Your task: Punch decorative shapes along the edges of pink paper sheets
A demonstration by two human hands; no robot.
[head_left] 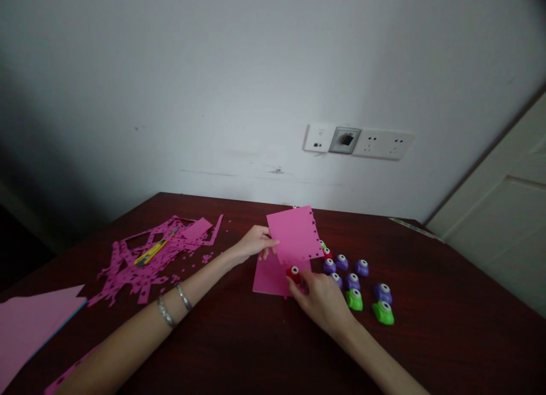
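My left hand [259,242] pinches the left edge of a pink paper sheet [293,233], holding it raised and tilted above the table. Small punched holes run along that sheet's right edge and part of its lower edge. Between the fingers of my right hand [319,295] is a red craft punch [293,273] with a white top, close to the sheet's lower edge; whether the paper sits in its slot I cannot tell. Beneath lies a pink stack of paper [268,278], partly covered by the raised sheet.
Purple craft punches [352,281] and green ones [383,312] stand to the right. Pink paper scraps [140,273] with a yellow utility knife [151,251] lie left, near larger pink sheets [34,327]. A ruler-like strip [413,228] lies at the back right, below wall sockets [381,144].
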